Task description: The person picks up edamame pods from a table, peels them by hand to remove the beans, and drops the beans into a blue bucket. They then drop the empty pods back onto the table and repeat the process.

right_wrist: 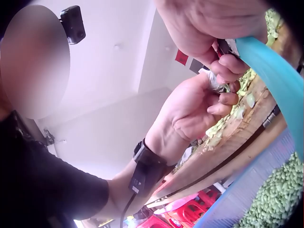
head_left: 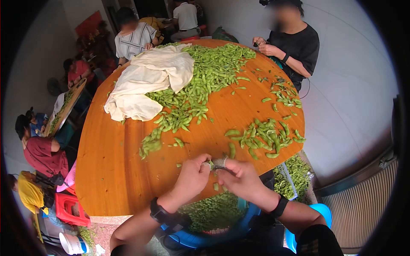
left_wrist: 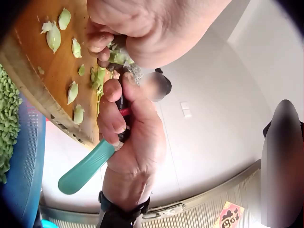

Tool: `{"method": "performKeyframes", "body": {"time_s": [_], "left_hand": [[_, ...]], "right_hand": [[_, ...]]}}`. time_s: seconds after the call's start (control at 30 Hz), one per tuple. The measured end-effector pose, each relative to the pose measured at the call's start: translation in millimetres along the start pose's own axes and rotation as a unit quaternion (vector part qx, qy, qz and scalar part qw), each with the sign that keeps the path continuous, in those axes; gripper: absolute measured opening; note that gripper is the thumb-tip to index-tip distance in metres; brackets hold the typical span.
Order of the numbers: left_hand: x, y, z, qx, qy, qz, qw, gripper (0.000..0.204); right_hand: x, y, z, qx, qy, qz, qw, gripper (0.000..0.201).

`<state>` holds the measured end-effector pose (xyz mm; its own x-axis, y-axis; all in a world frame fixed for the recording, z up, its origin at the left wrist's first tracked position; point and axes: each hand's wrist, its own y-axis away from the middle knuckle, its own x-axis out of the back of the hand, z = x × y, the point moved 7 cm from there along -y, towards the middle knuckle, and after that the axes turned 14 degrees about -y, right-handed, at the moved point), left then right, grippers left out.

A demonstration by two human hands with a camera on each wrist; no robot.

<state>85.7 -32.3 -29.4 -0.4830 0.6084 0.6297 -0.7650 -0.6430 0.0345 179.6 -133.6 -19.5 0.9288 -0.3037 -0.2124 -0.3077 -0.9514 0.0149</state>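
My left hand [head_left: 192, 176] pinches a small green bean pod [left_wrist: 118, 57] close over the front edge of the table. Facing it, my right hand [head_left: 244, 180] curls round a tool with a teal handle [left_wrist: 85, 166] and a dark metal part. Its working tip is hidden between the hands at the pod. A grey mesh wrap [head_left: 220, 162] covers a right-hand digit, and white wrapping shows at the left fingertips. Below both hands, a blue basket [left_wrist: 29, 156] holds shelled green beans [head_left: 213, 211]. A few pale pod pieces [left_wrist: 53, 38] lie near the table edge.
The wooden table [head_left: 115, 170] bears a large heap of pods [head_left: 205, 72], a cream cloth [head_left: 147, 79] and a smaller pod pile [head_left: 267, 136]. Two people sit across it. A crate of pods [head_left: 294, 179] stands at lower right, a red stool [head_left: 70, 209] at left.
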Motion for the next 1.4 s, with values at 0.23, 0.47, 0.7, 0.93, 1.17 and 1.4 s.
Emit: {"method": "performKeyframes", "body": {"time_s": [0.23,0.47,0.7,0.93,1.17,1.4], "left_hand": [[-3,6,-19,0.114,0.173,-0.053,0.977,0.024],[-1,8,-10,0.085,0.330,-0.116,0.933,0.037],[20,15,25,-0.163,-0.101,0.011,0.981,0.057],[24,12,26,-0.109,-0.155,-0.087,0.978,0.068],[23,8,23,-0.113,0.057,-0.101,0.987,0.060],[23,7,22,0.011,0.231,-0.117,0.966,0.036]], "right_hand": [[2,2,5,-0.050,-0.035,-0.012,0.998,0.014],[0,-1,4,-0.105,-0.133,-0.022,0.985,0.013],[3,-10,-2,-0.103,-0.088,-0.020,0.991,0.020],[0,-12,-3,-0.116,-0.134,-0.036,0.984,0.015],[0,-11,2,-0.107,-0.124,-0.058,0.985,0.013],[5,-10,8,-0.110,-0.202,-0.048,0.972,0.016]]}}
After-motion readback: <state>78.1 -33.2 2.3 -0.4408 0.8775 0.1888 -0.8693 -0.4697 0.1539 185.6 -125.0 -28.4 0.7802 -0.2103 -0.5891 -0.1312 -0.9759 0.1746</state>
